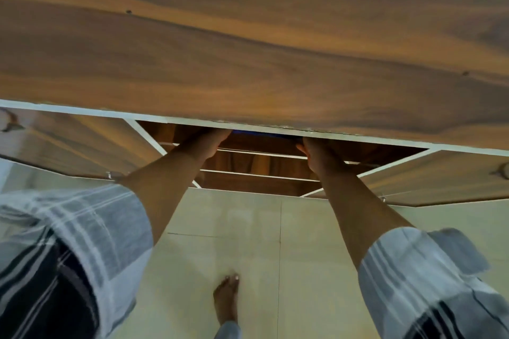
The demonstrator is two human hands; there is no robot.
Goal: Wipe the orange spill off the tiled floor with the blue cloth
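Blue cloth (249, 132) showed only as a dark-blue sliver under the desk (248, 36) edge. Left hand (210, 140) and right hand (316, 153) reached inside; fingers hidden, grip undeterminable.

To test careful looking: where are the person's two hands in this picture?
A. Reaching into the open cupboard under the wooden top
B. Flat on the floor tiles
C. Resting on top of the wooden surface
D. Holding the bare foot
A: the left hand and right hand both reach into the open cupboard, fingers hidden under the wooden top.
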